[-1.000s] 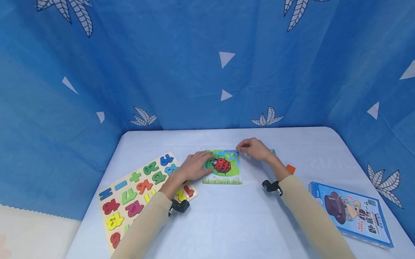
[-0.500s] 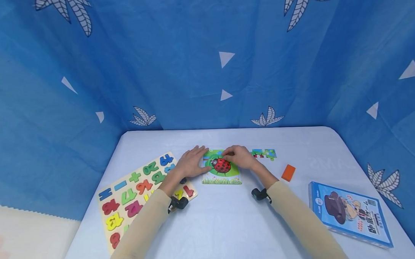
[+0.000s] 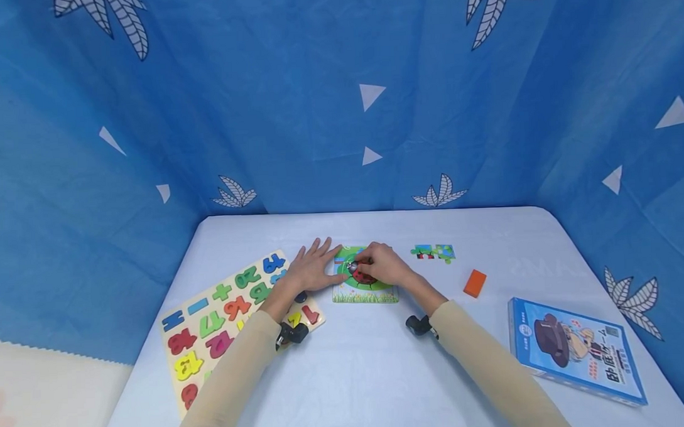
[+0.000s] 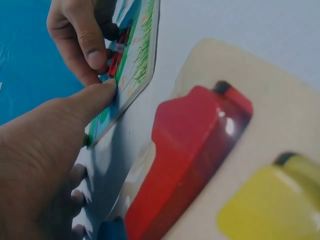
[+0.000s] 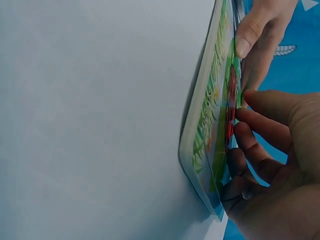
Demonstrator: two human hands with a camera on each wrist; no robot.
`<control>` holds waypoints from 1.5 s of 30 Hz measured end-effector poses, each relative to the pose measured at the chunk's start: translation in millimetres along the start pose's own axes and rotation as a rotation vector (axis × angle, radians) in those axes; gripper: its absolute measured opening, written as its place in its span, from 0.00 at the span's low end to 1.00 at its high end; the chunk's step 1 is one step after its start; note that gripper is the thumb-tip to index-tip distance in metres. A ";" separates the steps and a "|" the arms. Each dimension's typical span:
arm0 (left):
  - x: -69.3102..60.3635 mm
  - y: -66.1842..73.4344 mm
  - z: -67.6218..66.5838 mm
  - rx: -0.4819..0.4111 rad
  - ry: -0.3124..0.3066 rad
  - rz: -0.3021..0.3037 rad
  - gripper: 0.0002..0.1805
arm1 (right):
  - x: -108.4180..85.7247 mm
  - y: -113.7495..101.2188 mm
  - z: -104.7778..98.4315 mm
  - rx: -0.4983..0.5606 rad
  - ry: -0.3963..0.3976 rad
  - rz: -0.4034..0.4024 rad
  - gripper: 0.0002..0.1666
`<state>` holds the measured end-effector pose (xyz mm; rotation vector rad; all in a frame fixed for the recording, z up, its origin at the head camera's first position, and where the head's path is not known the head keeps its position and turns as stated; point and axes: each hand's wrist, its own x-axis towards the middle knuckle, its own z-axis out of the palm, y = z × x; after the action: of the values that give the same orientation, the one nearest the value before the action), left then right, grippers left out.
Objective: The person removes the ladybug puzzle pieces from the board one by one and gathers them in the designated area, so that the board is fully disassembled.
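Note:
A square ladybug jigsaw puzzle [image 3: 364, 297] lies flat at the table's middle, green with a grass border. My left hand [image 3: 312, 271] spreads its fingers at the puzzle's left edge, its thumb touching the picture. Over the ladybug, my right hand [image 3: 380, 262] has its thumb and fingers bent together in a pinch on a puzzle piece, mostly hidden by the fingers. From the right wrist view, the fingertips of my right hand [image 5: 280, 145] meet the puzzle's surface [image 5: 210, 115] beside the left thumb. Two loose puzzle pieces [image 3: 445, 252] lie to the right.
A wooden number board [image 3: 174, 364] with coloured numerals lies at the left, partly under my left arm; its red numeral one [image 4: 185, 140] is close to the left wrist. An orange block [image 3: 475, 283] and a blue game box [image 3: 575, 350] sit at the right.
My right hand has moved left and nearer, from the puzzle's upper right corner onto the ladybug, uncovering the loose pieces. My left hand has spread its fingers and stays at the left edge.

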<state>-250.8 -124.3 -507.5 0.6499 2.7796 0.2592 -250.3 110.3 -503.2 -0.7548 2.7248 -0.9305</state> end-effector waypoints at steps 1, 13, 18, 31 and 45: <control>-0.1 0.1 -0.6 -0.002 -0.001 -0.001 0.48 | -0.2 -0.2 0.2 -0.005 0.004 0.004 0.16; 0.6 -0.1 -0.4 -0.016 -0.003 -0.004 0.49 | 2.3 -2.4 6.8 0.030 0.050 0.115 0.12; 0.4 0.3 0.2 -0.009 -0.015 -0.019 0.48 | 4.7 -4.4 9.4 0.014 0.078 0.142 0.10; -0.1 2.7 0.0 0.000 -0.008 -0.022 0.48 | 9.3 -4.9 14.9 -0.028 0.163 0.167 0.06; -0.1 3.3 0.4 0.003 -0.003 -0.023 0.48 | 10.7 -9.1 11.7 0.001 0.176 0.162 0.03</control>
<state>-249.3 -121.4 -507.1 0.6178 2.7834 0.2493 -252.2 92.5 -506.9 -0.4629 2.8828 -1.0044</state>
